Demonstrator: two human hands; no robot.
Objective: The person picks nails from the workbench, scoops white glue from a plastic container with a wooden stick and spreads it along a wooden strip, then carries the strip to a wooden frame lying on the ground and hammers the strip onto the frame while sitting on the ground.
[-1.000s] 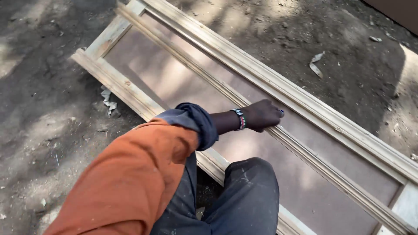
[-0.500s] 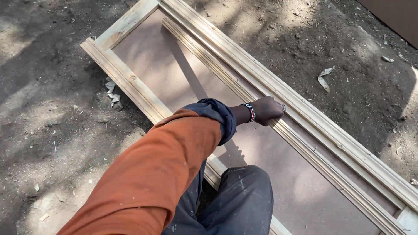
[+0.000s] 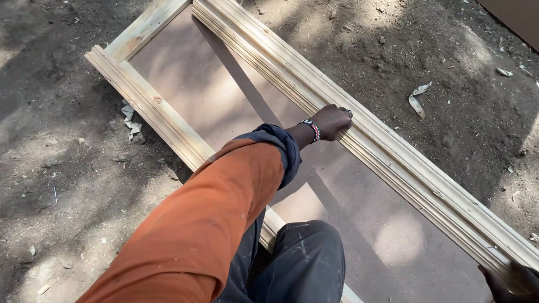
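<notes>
**Two hands on a moulded timber rail**

Nearest the camera, a dark-trousered knee (image 3: pixel 306 261) rests on the brown panel (image 3: pixel 224 95) of a wooden frame (image 3: pixel 147 101) lying on the dirt ground (image 3: pixel 56 168). At the lower right edge, the right hand (image 3: pixel 514 283) touches the near end of the long moulded rail (image 3: pixel 404 168) — it is cut off by the picture's edge, so its grip cannot be told. Farther out, the left hand (image 3: pixel 331 120), reaching from an orange sleeve (image 3: pixel 208 230) with a beaded bracelet (image 3: pixel 311 129) at the wrist, has its grip closed over the rail's inner edge. The rail runs diagonally along the frame's far side. Beyond — a pale curled scrap (image 3: pixel 418 98) on the dirt.
</notes>
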